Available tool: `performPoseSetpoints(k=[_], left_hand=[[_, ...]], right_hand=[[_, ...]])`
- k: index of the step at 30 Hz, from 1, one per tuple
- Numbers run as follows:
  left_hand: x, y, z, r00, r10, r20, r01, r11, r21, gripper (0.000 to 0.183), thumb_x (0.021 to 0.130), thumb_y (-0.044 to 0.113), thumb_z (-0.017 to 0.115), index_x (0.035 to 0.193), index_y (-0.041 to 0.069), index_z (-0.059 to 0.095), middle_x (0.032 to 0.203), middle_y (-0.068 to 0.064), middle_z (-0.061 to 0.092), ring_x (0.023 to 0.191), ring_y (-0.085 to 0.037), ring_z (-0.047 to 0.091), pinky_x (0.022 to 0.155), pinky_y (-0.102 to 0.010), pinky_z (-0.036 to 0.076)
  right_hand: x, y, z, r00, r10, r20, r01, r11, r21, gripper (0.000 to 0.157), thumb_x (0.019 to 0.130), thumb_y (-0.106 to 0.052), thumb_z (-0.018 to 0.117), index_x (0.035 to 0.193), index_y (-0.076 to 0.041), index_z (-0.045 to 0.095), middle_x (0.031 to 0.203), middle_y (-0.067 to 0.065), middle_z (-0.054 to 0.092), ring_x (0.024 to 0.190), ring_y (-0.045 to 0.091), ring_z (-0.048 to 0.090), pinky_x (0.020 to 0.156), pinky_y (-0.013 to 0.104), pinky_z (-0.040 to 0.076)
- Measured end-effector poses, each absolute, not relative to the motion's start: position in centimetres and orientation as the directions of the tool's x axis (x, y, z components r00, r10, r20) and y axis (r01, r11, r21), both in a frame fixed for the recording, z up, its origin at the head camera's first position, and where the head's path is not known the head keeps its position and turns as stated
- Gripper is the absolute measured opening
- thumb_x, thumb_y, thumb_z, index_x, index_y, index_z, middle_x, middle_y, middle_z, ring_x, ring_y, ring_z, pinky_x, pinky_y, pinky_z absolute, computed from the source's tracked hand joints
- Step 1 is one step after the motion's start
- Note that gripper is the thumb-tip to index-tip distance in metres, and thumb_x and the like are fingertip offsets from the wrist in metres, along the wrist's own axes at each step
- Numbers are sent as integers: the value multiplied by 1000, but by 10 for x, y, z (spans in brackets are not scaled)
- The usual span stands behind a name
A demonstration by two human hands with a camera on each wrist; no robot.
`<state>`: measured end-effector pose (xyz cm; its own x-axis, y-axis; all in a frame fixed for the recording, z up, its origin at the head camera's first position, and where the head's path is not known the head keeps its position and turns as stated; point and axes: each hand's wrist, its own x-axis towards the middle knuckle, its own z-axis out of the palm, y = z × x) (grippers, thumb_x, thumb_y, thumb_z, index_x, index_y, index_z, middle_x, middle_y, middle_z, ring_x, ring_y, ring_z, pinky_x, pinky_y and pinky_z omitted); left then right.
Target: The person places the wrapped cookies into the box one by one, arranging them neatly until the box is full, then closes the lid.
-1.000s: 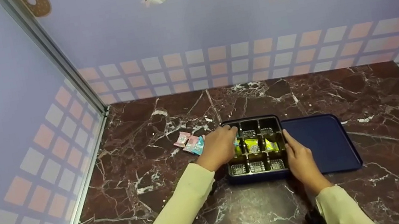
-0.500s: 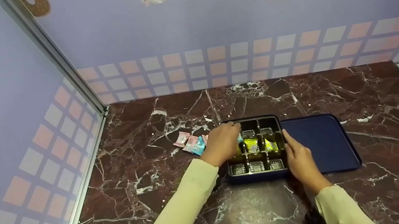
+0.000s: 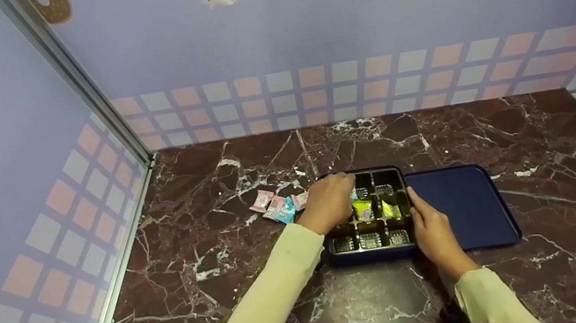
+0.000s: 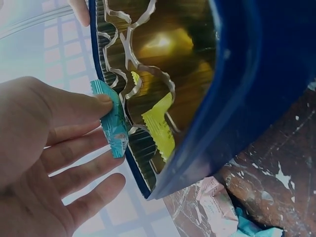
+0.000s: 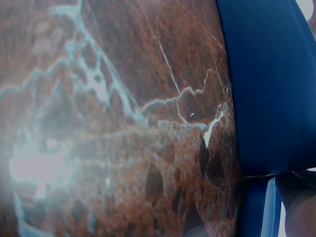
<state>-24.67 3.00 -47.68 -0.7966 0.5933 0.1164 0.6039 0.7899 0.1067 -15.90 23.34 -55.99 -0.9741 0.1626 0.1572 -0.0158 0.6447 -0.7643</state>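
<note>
My left hand (image 3: 330,201) is over the back left of a dark blue box (image 3: 374,255) divided into compartments. In the left wrist view it pinches a teal-wrapped candy (image 4: 114,121) between thumb and fingers, at the compartment edges; the other fingers are spread. Yellow-green wrapped candies (image 3: 364,210) sit in the box's middle row, one (image 4: 160,126) showing close up in the left wrist view. The front-row compartments hold nothing. My right hand (image 3: 435,230) rests along the box's right side with its fingers extended against the wall.
A flat dark blue lid (image 3: 462,208) lies right of the box, partly behind the right hand. Left of the box, pink candies (image 3: 262,201) and a blue candy (image 3: 285,210) lie in a small pile on the marbled table (image 3: 201,199). Patterned walls stand behind and at both sides.
My left hand has moved a little to the right over the box's back row, taking the teal candy along. Another pink candy shows beside its wrist. The right hand stays in place.
</note>
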Motion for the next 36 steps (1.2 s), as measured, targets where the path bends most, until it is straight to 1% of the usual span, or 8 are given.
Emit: performPoseSetpoints(k=[3,10,21,24,28,30,33,36], left_hand=[[-248,32,-478,-795,596,114,607,786,119,14,86,3,56,88,13,65,84,-3,65,69,-20,63,51,-30,35],[-251,38,-479,-794,596,118,607,785,122,12,85,3,56,87,12,64,85,-3,66,73,-21,65,56,-35,48],[-251,48,-481,-793,602,96,610,782,129,19,86,2,55,97,11,67,91,-4,67,78,-21,67,62,-36,53],[-253,50,-482,-794,601,88,607,781,145,16,87,3,54,93,12,65,89,-4,66,77,-20,66,60,-34,50],[-254,52,-482,-798,597,79,601,782,167,14,87,2,54,82,13,60,84,-3,65,72,-19,62,55,-32,40],[-255,53,-482,-801,595,69,596,781,185,15,87,1,53,83,13,62,84,-3,65,73,-19,63,55,-32,38],[-255,53,-481,-805,590,56,587,780,217,23,88,0,52,95,14,69,93,-3,69,80,-20,67,57,-31,46],[-256,53,-481,-808,586,56,581,778,240,29,89,-1,50,103,14,71,100,-3,70,88,-22,69,64,-35,54]], right_hand=[[-159,234,-560,-975,161,152,-12,647,-762,48,101,-8,44,149,-11,37,145,21,45,133,37,45,109,51,37],[-158,234,-561,-975,161,153,-16,639,-769,48,101,-8,43,149,-11,37,146,21,44,134,37,44,109,52,37],[-157,233,-562,-972,164,168,-26,636,-772,48,101,-7,44,149,-11,38,146,20,44,134,36,45,109,51,38],[-157,233,-562,-971,164,176,-32,639,-769,48,100,-7,44,148,-9,38,146,20,44,133,37,45,108,52,38],[-158,233,-562,-970,165,179,-33,639,-769,48,100,-6,44,148,-8,38,145,21,44,133,37,45,108,52,38],[-158,233,-562,-970,166,177,-31,639,-768,48,100,-6,44,148,-8,38,145,21,44,133,37,45,108,52,38],[-158,233,-561,-972,163,169,-26,640,-768,48,101,-7,44,148,-9,38,146,21,44,133,37,45,107,52,39],[-158,234,-561,-972,165,167,-23,641,-767,48,101,-7,44,148,-9,38,145,21,44,133,37,46,108,52,39]])
